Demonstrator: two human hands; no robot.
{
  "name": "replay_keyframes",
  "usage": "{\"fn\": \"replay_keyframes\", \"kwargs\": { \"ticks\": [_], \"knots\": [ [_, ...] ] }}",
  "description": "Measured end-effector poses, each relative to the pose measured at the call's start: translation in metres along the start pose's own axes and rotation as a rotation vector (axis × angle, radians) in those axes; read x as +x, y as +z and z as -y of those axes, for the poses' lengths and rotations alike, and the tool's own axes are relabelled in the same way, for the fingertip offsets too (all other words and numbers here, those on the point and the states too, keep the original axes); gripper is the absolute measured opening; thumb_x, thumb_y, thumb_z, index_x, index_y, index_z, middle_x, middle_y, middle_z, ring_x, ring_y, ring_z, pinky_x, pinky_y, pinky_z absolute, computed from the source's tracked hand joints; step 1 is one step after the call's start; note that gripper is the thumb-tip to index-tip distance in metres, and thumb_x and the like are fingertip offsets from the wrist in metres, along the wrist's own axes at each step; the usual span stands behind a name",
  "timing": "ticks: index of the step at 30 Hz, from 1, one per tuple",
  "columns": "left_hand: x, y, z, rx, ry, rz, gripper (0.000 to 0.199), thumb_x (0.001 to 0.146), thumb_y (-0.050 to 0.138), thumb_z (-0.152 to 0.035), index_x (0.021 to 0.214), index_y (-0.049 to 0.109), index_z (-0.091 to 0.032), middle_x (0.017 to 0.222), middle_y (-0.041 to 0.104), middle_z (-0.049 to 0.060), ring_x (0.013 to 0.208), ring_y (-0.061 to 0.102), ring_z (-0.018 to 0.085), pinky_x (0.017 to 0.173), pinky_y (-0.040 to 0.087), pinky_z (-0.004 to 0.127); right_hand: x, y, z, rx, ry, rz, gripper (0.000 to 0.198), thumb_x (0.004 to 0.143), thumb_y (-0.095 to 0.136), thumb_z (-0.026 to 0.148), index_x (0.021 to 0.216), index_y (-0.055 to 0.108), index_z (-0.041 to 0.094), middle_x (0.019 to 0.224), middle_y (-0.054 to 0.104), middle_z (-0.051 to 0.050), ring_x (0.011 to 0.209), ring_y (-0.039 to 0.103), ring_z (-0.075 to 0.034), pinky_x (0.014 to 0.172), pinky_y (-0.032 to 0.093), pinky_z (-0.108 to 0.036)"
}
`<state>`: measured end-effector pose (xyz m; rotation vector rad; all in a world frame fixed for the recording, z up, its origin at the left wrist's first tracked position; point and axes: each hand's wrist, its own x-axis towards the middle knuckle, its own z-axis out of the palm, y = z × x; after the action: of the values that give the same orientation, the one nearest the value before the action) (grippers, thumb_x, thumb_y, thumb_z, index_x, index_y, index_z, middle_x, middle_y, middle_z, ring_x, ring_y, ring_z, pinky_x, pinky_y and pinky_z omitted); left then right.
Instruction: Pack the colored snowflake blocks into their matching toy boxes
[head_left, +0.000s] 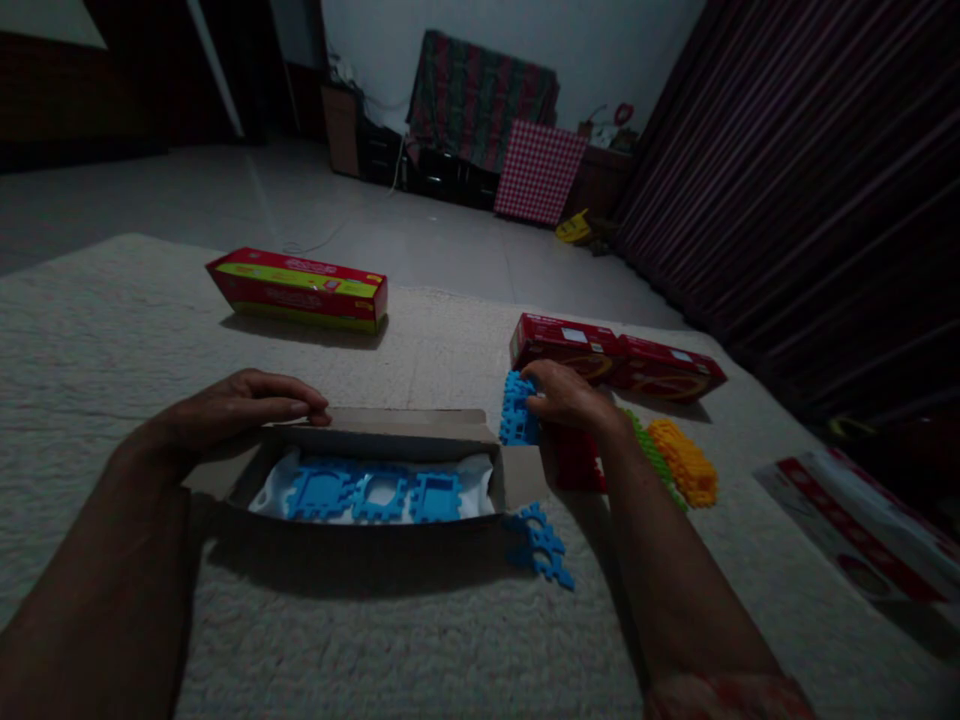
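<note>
An open cardboard box (420, 427) lies in front of me, with blue toothed building pieces (379, 493) on a white lining inside. My left hand (247, 405) holds the box by its back left edge, fingers close together along the flap. Beyond the box's right end, my right hand (566, 393) grips a stack of blue toothed building pieces (516, 408); its fingertips are partly hidden. Loose blue pieces (546, 545) lie by the near right corner. Red pieces (571, 460) sit under my right wrist, with green pieces (651, 450) and yellow pieces (684, 462) to its right.
A red and yellow-green box (304, 290) lies at the back left of the cream mat (375, 640). Two dark red boxes (566, 340) stand end to end behind my right hand. A white and red package (847, 530) is at far right, near a dark curtain (810, 180).
</note>
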<state>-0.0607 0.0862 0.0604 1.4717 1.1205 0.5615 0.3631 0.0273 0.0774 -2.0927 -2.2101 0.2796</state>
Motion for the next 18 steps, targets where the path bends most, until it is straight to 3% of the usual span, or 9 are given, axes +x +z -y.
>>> {"fn": "replay_keyframes", "kwargs": {
  "ticks": [7,18],
  "knots": [
    [-0.001,0.001,-0.001,-0.021,0.007,0.004,0.012,0.065,0.083,-0.028,0.076,0.086,-0.025,0.084,0.081,0.013,0.083,0.077,0.028,0.079,0.060,0.034,-0.011,0.008,0.001,-0.085,-0.002,-0.065,0.021,0.088,0.066,0.011,0.107,0.073,0.017,0.124,0.069,-0.012,0.116,0.063,-0.021,0.098,0.046,-0.029],
    [-0.003,0.003,-0.005,0.002,-0.036,-0.012,0.010,0.067,0.080,-0.028,0.074,0.084,-0.022,0.085,0.081,0.012,0.086,0.076,0.028,0.084,0.060,0.037,-0.010,0.021,0.000,-0.104,0.040,-0.123,0.020,0.090,0.064,0.012,0.107,0.073,0.015,0.119,0.071,-0.014,0.112,0.065,-0.024,0.100,0.047,-0.033]
  ]
}}
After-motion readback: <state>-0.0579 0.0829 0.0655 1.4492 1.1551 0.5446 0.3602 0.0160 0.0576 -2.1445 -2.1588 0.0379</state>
